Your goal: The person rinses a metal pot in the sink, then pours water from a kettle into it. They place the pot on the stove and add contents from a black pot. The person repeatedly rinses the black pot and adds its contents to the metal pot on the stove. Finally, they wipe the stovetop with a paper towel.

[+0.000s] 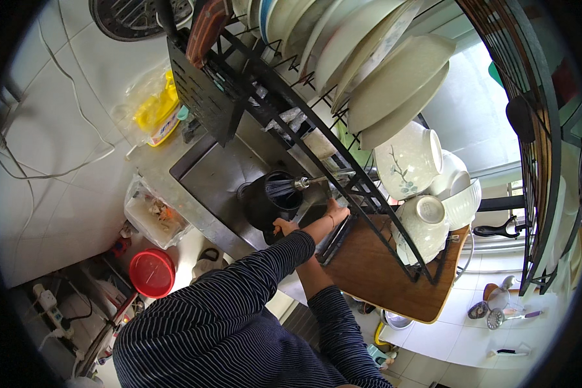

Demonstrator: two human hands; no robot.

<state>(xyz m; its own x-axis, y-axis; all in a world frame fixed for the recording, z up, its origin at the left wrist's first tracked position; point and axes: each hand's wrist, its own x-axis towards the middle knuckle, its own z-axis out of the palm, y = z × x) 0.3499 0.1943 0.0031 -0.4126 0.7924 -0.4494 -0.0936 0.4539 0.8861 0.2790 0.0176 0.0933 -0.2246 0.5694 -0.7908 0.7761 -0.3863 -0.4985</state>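
My right hand (285,226) is closed at the handle side of a black pot (266,203) that stands tilted in the stainless steel sink (213,169). Water runs from a metal tap (301,183) into the pot's mouth. My left arm crosses over my right one, and my left hand (337,213) is right of the pot, by the sink's right edge and under the black rack's lower rail. Its fingertips are partly hidden, so what it touches is unclear.
A black metal dish rack (320,162) with plates and bowls (407,160) overhangs the sink. A wooden board (383,271) lies right of it. A bagged tray of scraps (157,216) hangs at the counter's front, above a red bucket (152,273). A yellow bottle (157,114) stands left.
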